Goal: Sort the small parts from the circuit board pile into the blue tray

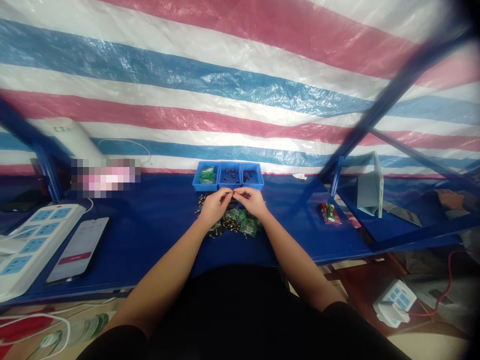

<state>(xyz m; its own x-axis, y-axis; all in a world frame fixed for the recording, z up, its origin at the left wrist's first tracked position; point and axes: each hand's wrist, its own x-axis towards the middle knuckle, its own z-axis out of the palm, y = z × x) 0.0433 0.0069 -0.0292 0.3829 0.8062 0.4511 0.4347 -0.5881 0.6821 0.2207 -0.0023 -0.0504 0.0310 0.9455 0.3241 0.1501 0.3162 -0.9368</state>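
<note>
My left hand [216,205] and my right hand [252,201] meet fingertip to fingertip over the middle of the table. Both are closed in a pinch on a small dark piece between them, too small to name. Below the hands lies a pile of clear greenish plastic pieces [242,221] mixed with small black and brass-coloured parts [229,226]. Just beyond my fingers stand three joined blue bins. The left bin [205,187] holds green packets, the middle bin [230,185] a few small dark parts, and the right bin [258,175] several more dark parts.
On the left are a white power strip [37,250] and a phone [78,250]. A small red and green box [330,213] sits at right, near a propped tablet case [369,190]. Blue metal bars [360,125] slant across the right. A striped sheet [225,90] hangs behind.
</note>
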